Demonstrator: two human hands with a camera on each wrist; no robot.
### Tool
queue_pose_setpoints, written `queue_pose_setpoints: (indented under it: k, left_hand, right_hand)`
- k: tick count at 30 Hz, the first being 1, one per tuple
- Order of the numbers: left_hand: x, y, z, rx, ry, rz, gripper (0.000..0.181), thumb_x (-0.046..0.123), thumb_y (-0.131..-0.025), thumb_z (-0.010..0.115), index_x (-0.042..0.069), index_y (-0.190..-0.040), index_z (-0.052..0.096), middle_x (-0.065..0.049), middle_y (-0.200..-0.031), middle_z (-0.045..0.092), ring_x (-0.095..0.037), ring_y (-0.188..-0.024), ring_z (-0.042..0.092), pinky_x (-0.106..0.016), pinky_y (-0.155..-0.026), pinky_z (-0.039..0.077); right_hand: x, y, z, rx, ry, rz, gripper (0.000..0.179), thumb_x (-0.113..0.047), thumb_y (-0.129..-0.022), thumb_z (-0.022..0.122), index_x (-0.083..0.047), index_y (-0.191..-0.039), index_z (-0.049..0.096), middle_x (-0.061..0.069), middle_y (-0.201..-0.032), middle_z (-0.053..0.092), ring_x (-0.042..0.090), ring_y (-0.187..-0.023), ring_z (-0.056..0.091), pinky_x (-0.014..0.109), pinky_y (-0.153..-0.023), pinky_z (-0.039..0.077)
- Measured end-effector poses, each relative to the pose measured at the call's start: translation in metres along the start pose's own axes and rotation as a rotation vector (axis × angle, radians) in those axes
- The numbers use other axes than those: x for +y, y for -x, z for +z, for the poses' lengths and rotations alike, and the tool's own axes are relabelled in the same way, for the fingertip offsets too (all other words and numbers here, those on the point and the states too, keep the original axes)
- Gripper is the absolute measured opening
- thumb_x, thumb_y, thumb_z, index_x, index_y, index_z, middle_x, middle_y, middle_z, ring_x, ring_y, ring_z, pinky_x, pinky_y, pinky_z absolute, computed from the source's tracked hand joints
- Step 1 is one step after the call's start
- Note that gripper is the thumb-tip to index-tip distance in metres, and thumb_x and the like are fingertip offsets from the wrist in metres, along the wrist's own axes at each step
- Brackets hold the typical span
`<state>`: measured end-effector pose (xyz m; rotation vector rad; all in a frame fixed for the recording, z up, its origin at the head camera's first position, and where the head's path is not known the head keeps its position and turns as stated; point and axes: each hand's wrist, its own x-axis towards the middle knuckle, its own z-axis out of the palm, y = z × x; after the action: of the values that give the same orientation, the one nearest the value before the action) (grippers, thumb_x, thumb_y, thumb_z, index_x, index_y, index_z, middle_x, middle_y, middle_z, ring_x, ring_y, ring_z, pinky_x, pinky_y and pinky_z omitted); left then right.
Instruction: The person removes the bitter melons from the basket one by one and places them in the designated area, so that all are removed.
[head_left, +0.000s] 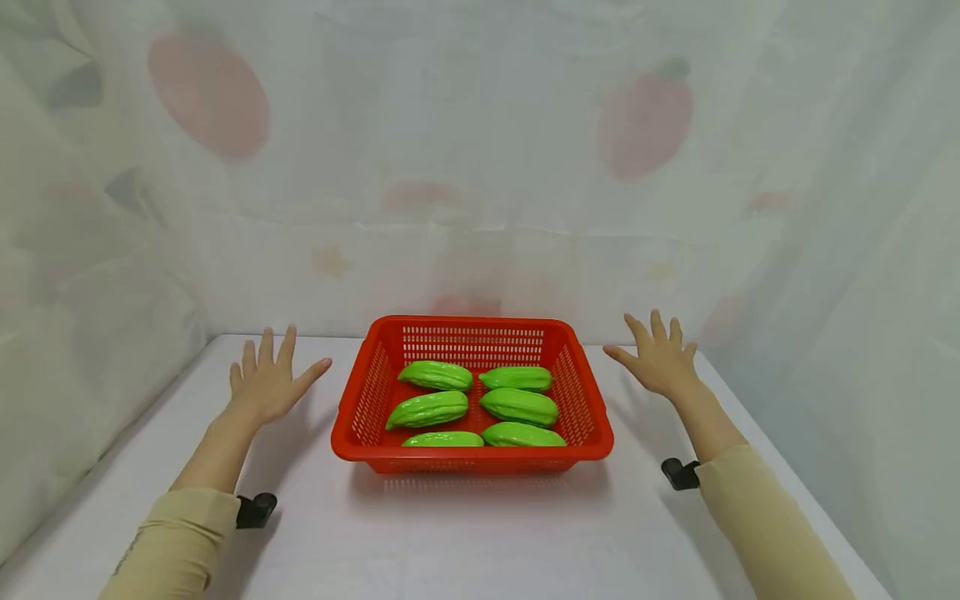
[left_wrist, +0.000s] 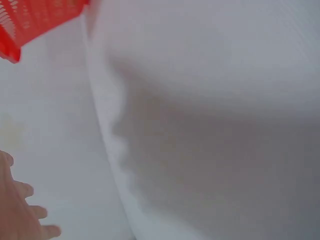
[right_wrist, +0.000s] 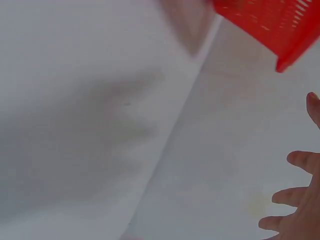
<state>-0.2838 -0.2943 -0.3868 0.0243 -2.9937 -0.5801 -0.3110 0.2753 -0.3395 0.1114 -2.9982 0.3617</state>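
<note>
A red plastic basket [head_left: 472, 452] with slotted walls stands mid-table in the head view. Inside lie several bright green ridged bitter melons [head_left: 519, 406], in a left and a right column; the basket's front rim partly hides the nearest ones. To the basket's left, my left hand [head_left: 264, 385] is held over the table with fingers spread, holding nothing. My right hand [head_left: 662, 360] is spread the same way on the right side, also with nothing in it. Each wrist view shows fingers apart from the basket, whose corner appears at the top.
The basket rests on a white table [head_left: 480, 542]. A pale curtain [head_left: 480, 150] printed with faded fruit hangs behind the table and along both sides. Black wrist mounts [head_left: 257, 510] show at the sleeve cuffs. Shadows of the hands fall on the tabletop.
</note>
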Motion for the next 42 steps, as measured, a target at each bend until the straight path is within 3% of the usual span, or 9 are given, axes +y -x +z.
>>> queue_pose_setpoints:
  k: [4, 8, 14, 17, 22, 25, 28, 32, 42]
  left_hand:
    - [0.013, -0.003, -0.006, -0.027, 0.128, 0.028, 0.097, 0.07, -0.096, 0.031, 0.009, -0.157, -0.013, -0.037, -0.159, -0.012, -0.067, -0.142, -0.005, -0.084, -0.104, 0.008]
    - [0.022, -0.005, -0.009, -0.104, 0.359, 0.069, 0.091, 0.063, -0.1, 0.026, 0.005, -0.156, -0.017, -0.037, -0.16, -0.006, -0.064, -0.144, 0.002, -0.081, -0.108, 0.012]
    - [0.027, -0.003, -0.009, -0.264, 0.767, 0.054, 0.089, 0.065, -0.099, 0.02, 0.007, -0.157, -0.014, -0.035, -0.159, 0.015, -0.056, -0.138, 0.037, -0.061, -0.104, 0.047]
    - [0.029, -0.002, -0.008, -0.322, 0.884, 0.029, 0.089, 0.066, -0.099, 0.025, 0.009, -0.158, -0.008, -0.032, -0.157, 0.024, -0.042, -0.126, 0.055, -0.052, -0.101, 0.053]
    - [0.031, -0.004, -0.005, -0.395, 0.942, 0.013, 0.08, 0.061, -0.101, 0.027, 0.014, -0.159, -0.001, -0.028, -0.156, 0.03, -0.016, -0.112, 0.059, -0.042, -0.098, 0.055]
    - [0.031, -0.003, -0.003, -0.423, 0.955, 0.015, 0.076, 0.055, -0.103, 0.032, 0.015, -0.16, 0.002, -0.02, -0.147, 0.041, -0.014, -0.109, 0.06, -0.035, -0.095, 0.056]
    - [0.03, -0.002, -0.002, -0.443, 0.98, 0.018, 0.073, 0.047, -0.103, 0.04, 0.016, -0.16, 0.006, -0.003, -0.13, 0.054, -0.011, -0.105, 0.064, -0.031, -0.091, 0.056]
    - [0.03, -0.001, 0.0, -0.445, 1.022, 0.027, 0.068, 0.035, -0.104, 0.047, 0.016, -0.159, 0.011, 0.013, -0.109, 0.061, -0.008, -0.099, 0.066, -0.03, -0.087, 0.057]
    - [0.034, 0.004, 0.003, -0.456, 1.063, 0.063, 0.069, 0.021, -0.102, 0.052, 0.012, -0.158, 0.014, 0.016, -0.106, 0.067, -0.006, -0.096, 0.067, -0.033, -0.088, 0.055]
  right_hand:
    - [-0.015, -0.009, -0.019, 0.04, -0.077, -0.04, 0.081, -0.06, -0.097, 0.045, -0.007, -0.155, 0.026, 0.035, -0.159, 0.016, 0.063, -0.143, 0.015, 0.083, -0.106, 0.017]
    - [-0.032, -0.018, -0.035, 0.078, -0.227, -0.107, 0.073, -0.047, -0.099, 0.051, 0.0, -0.152, 0.031, 0.03, -0.158, 0.027, 0.053, -0.145, 0.024, 0.071, -0.114, 0.024]
    - [-0.062, -0.024, -0.052, 0.1, -0.439, -0.151, 0.068, -0.036, -0.095, 0.061, -0.006, -0.15, 0.036, 0.022, -0.157, 0.037, 0.045, -0.144, 0.034, 0.062, -0.115, 0.033]
    - [-0.077, -0.027, -0.056, 0.083, -0.533, -0.151, 0.068, -0.034, -0.093, 0.066, -0.012, -0.15, 0.038, 0.017, -0.156, 0.039, 0.044, -0.141, 0.04, 0.061, -0.11, 0.041]
    - [-0.103, -0.034, -0.059, 0.051, -0.636, -0.172, 0.066, -0.032, -0.09, 0.07, -0.017, -0.148, 0.041, 0.014, -0.155, 0.042, 0.039, -0.141, 0.043, 0.057, -0.11, 0.043]
    - [-0.118, -0.037, -0.056, 0.022, -0.664, -0.193, 0.065, -0.032, -0.09, 0.07, -0.017, -0.147, 0.043, 0.015, -0.153, 0.043, 0.038, -0.14, 0.045, 0.056, -0.111, 0.042]
    - [-0.133, -0.039, -0.05, -0.019, -0.689, -0.218, 0.061, -0.031, -0.091, 0.07, -0.016, -0.145, 0.045, 0.016, -0.152, 0.045, 0.039, -0.139, 0.046, 0.056, -0.111, 0.043]
    - [-0.147, -0.045, -0.036, -0.081, -0.707, -0.242, 0.058, -0.03, -0.092, 0.069, -0.015, -0.143, 0.047, 0.017, -0.15, 0.046, 0.039, -0.137, 0.048, 0.054, -0.109, 0.045]
    - [-0.176, -0.058, -0.014, -0.192, -0.741, -0.307, 0.051, -0.026, -0.091, 0.069, -0.011, -0.137, 0.054, 0.018, -0.145, 0.052, 0.035, -0.132, 0.053, 0.046, -0.104, 0.051]
